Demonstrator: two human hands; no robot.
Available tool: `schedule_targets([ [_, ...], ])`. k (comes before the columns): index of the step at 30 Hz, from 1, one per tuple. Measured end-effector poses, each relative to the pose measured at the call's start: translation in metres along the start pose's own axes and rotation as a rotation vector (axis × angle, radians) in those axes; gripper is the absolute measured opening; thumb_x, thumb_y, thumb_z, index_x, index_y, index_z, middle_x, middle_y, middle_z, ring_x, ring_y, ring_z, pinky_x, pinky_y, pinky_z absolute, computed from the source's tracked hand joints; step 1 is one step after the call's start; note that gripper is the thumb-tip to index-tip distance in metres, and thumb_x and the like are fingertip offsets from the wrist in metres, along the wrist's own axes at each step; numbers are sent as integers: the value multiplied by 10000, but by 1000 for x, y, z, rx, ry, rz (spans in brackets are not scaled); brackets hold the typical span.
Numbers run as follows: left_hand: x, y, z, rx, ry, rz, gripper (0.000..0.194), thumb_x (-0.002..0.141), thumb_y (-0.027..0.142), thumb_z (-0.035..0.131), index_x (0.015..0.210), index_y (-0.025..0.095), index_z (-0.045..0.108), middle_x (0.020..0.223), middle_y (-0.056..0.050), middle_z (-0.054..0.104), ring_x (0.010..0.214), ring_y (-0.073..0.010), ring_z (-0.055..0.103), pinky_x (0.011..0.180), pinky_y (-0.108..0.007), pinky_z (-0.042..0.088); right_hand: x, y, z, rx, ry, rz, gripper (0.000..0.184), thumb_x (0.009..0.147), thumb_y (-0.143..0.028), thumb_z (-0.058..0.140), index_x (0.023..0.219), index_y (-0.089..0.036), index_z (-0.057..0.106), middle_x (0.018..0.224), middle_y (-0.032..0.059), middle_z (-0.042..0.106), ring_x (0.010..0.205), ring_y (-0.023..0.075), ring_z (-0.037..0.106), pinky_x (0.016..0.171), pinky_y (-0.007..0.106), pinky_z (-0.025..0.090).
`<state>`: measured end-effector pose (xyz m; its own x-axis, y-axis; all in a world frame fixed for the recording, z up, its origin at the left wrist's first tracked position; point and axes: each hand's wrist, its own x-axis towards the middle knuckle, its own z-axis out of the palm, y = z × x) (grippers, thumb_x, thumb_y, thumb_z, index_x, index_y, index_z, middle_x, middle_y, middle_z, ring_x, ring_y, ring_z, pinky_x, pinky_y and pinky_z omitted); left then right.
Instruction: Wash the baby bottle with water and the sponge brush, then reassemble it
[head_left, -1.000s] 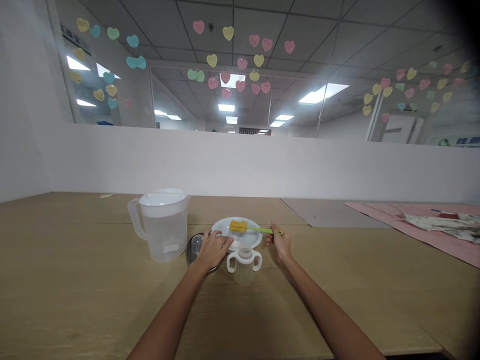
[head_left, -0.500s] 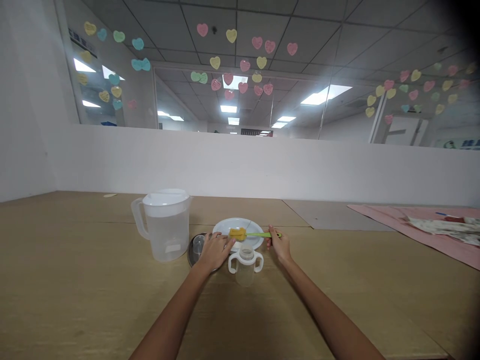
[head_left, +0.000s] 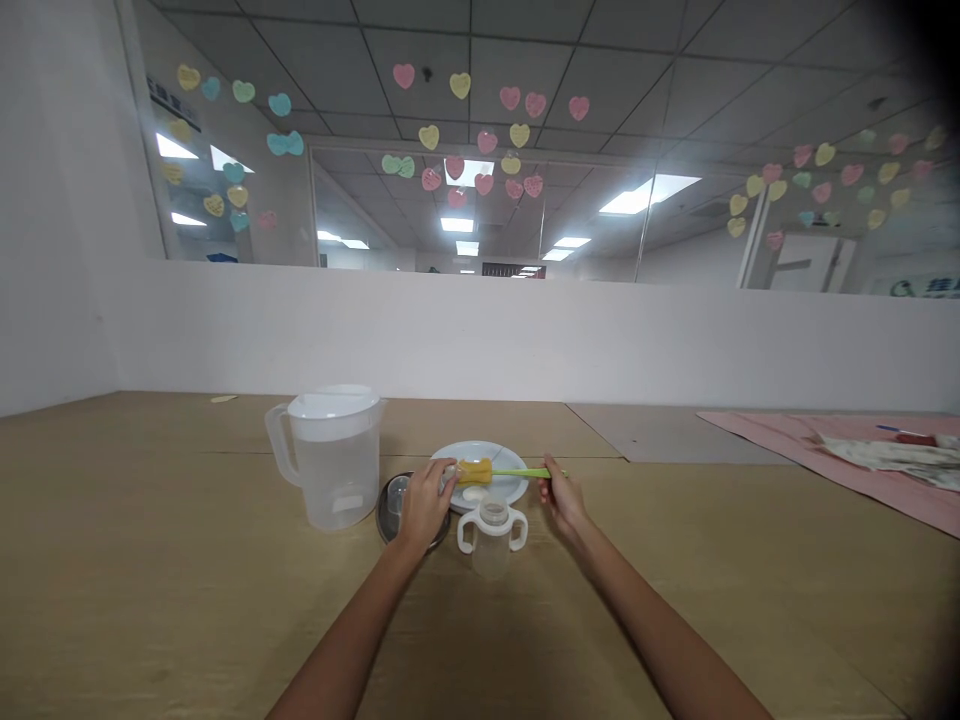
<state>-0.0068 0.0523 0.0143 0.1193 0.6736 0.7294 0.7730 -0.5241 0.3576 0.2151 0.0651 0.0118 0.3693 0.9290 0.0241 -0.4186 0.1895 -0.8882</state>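
My right hand is closed around the green handle of a bottle brush. The brush's yellow sponge head lies level over a white plate. At the sponge's left end, my left hand is closed, fingertips pinching a small translucent piece whose kind is unclear. In front of the plate stands an uncapped clear baby bottle with two white handles. A small white piece sits on the plate's near part. Partly under my left hand is a dark round metal tray with a clear cap on it.
A lidded translucent pitcher with liquid stands left of the tray. On the right, a pink cloth carries a patterned cloth and small items. A white wall with glass above borders the far side of the brown table.
My left hand has drawn back slightly left and its stretched fingers have curled into a pinch at the sponge's end. My right hand still holds the brush handle. The view has tilted up slightly.
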Motion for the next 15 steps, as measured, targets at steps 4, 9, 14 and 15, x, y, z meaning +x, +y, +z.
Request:
schedule_targets([
  [4,1,-2,-1,-30,70,-57,239,838,340,404,998,206,520,976,-36,588,923,-162,549,807,-276,420,5,-3,-3,148,63,80,238,756,-324,566,615,-167,457,363,-69,427,297,28,348,269,113,254],
  [9,0,0,1,-159,52,-46,217,847,329,377,960,197,506,1005,-37,575,958,-144,539,837,-259,409,5,-3,-2,153,-5,41,217,750,-319,583,640,-157,492,420,-46,482,338,38,403,303,118,334],
  [14,-1,0,1,-216,92,-84,286,842,206,306,1080,183,462,1060,-51,573,982,-141,525,855,-264,392,3,-2,-2,124,27,-1,207,737,-305,601,637,-152,504,429,-39,499,354,49,431,317,130,365],
  [15,0,-2,0,-212,105,-100,303,824,171,299,1071,189,473,1047,-43,580,968,-140,529,847,-263,391,3,-3,-2,130,34,11,205,742,-303,596,638,-152,503,429,-40,500,352,48,429,315,129,361],
])
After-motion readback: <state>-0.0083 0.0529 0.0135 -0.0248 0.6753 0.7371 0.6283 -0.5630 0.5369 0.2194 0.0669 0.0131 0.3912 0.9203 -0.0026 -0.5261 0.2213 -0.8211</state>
